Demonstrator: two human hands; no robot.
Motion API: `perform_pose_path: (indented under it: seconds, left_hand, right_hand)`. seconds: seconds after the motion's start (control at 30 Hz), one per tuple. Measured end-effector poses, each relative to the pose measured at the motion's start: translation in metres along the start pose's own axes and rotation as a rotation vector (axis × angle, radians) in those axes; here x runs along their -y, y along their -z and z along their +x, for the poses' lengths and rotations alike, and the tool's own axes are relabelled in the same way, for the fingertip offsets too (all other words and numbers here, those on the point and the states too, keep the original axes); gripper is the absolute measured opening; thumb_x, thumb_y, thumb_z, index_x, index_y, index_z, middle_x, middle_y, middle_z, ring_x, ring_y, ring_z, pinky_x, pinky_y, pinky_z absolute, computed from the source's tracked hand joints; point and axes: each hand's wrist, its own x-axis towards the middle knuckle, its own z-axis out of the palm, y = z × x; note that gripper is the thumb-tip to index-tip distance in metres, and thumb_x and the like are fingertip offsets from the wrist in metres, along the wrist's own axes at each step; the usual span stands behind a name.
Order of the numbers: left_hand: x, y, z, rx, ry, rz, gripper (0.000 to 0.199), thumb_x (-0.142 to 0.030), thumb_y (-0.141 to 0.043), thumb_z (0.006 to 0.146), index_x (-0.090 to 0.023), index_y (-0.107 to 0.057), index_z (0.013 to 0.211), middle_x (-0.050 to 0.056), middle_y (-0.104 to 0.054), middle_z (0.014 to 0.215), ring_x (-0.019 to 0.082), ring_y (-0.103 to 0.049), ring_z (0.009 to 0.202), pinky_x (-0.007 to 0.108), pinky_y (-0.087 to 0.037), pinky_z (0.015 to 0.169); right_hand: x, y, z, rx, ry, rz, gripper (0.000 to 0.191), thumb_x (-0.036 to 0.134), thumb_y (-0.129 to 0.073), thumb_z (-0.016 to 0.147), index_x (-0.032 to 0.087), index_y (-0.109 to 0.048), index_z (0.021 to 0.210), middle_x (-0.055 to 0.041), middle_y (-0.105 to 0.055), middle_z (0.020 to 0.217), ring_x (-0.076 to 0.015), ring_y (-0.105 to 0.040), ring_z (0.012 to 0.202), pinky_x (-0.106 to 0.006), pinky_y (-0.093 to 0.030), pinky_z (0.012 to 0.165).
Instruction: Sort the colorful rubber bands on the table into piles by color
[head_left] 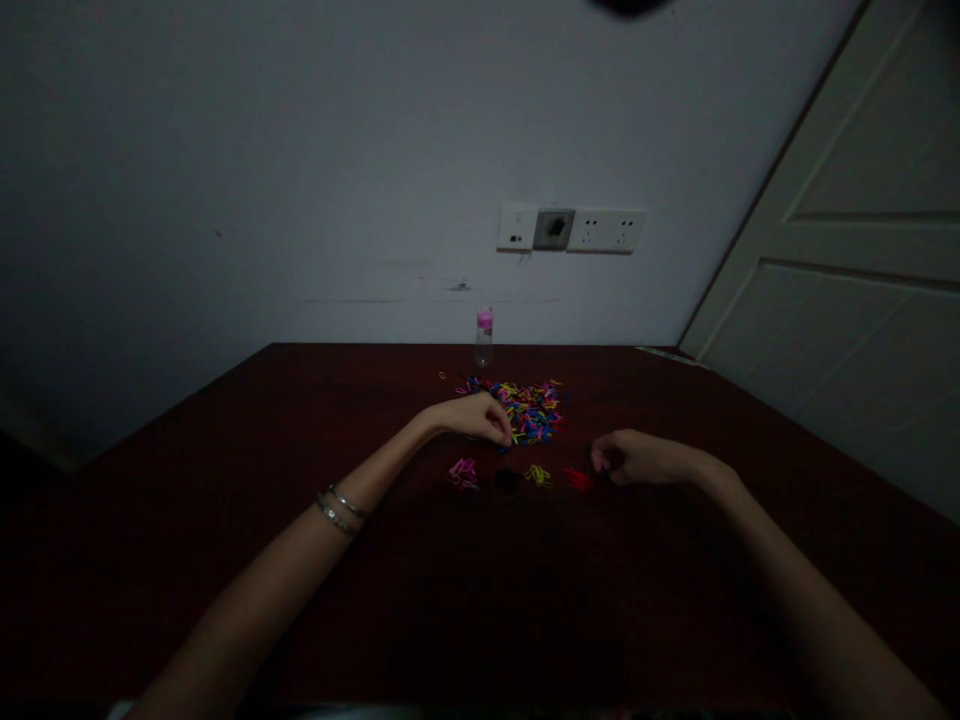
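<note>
A mixed heap of small coloured rubber bands [534, 408] lies on the dark red-brown table [337, 600]. My left hand [476, 415], with bracelets on its wrist, reaches to the heap's near left edge. Its fingertips are pinched together beside a blue band; what is between them is too small to make out. In front of the heap is a row of sorted piles: pink bands [463, 473], black bands [508, 481], yellow bands [538, 475] and red bands [577, 479]. Just right of the red pile, my right hand [626, 457] has its fingers curled and closed, their contents hidden.
A small clear bottle with a pink top [484, 338] stands behind the heap, near the wall. One loose yellow band [442, 375] lies left of the bottle. Wall sockets [606, 231] sit above the table, and a white door [847, 260] rises at the right.
</note>
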Motion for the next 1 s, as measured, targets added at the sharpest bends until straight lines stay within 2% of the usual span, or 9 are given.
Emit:
perform_pose_path:
  seconds: [0.13,0.27,0.4,0.73,1.0]
  left_hand:
    - [-0.013,-0.013,0.002,0.135,0.010,0.110,0.019,-0.026,-0.065,0.064,-0.014,-0.069,0.079,0.000,-0.059,0.061,0.007,-0.048,0.055,0.020,-0.033,0.054]
    - [-0.017,-0.024,0.006,0.165,0.022,0.195,0.019,-0.024,-0.064,0.064,-0.014,-0.069,0.079,-0.001,-0.057,0.060,0.007,-0.046,0.053,0.020,-0.030,0.050]
    - [-0.014,-0.028,0.009,0.169,0.012,0.177,0.015,-0.020,-0.062,0.064,-0.014,-0.070,0.076,-0.003,-0.055,0.056,0.007,-0.043,0.051,0.021,-0.028,0.049]
    - [-0.013,-0.028,0.008,0.237,0.007,0.091,0.012,-0.014,-0.060,0.063,-0.016,-0.069,0.070,-0.004,-0.056,0.054,0.005,-0.041,0.049,0.019,-0.029,0.051]
    - [-0.012,-0.015,0.004,0.169,-0.008,0.013,0.012,-0.020,-0.063,0.065,-0.015,-0.069,0.074,-0.003,-0.058,0.058,0.005,-0.042,0.051,0.018,-0.031,0.053]
  right_hand:
    - [-0.003,0.000,0.000,-0.047,0.051,0.022,0.018,0.015,-0.053,0.060,0.017,-0.056,0.078,-0.0026,-0.059,0.077,-0.0145,-0.052,0.067,-0.024,-0.038,0.058]
    - [0.007,0.001,-0.001,-0.154,0.093,0.009,0.019,0.016,-0.051,0.063,0.016,-0.056,0.082,-0.0056,-0.060,0.085,-0.0165,-0.053,0.074,-0.026,-0.040,0.064]
    - [0.015,0.001,-0.001,-0.200,0.108,0.006,0.020,0.013,-0.048,0.063,0.016,-0.057,0.081,-0.0058,-0.060,0.084,-0.0164,-0.053,0.073,-0.027,-0.040,0.064]
    - [0.012,0.001,0.001,-0.218,0.139,-0.021,0.020,0.013,-0.046,0.065,0.015,-0.059,0.081,-0.0066,-0.061,0.085,-0.0171,-0.054,0.074,-0.028,-0.041,0.067]
    - [0.010,0.001,0.001,-0.262,0.168,0.017,0.021,0.016,-0.047,0.067,0.015,-0.060,0.084,-0.0059,-0.061,0.084,-0.0169,-0.054,0.074,-0.028,-0.042,0.068]
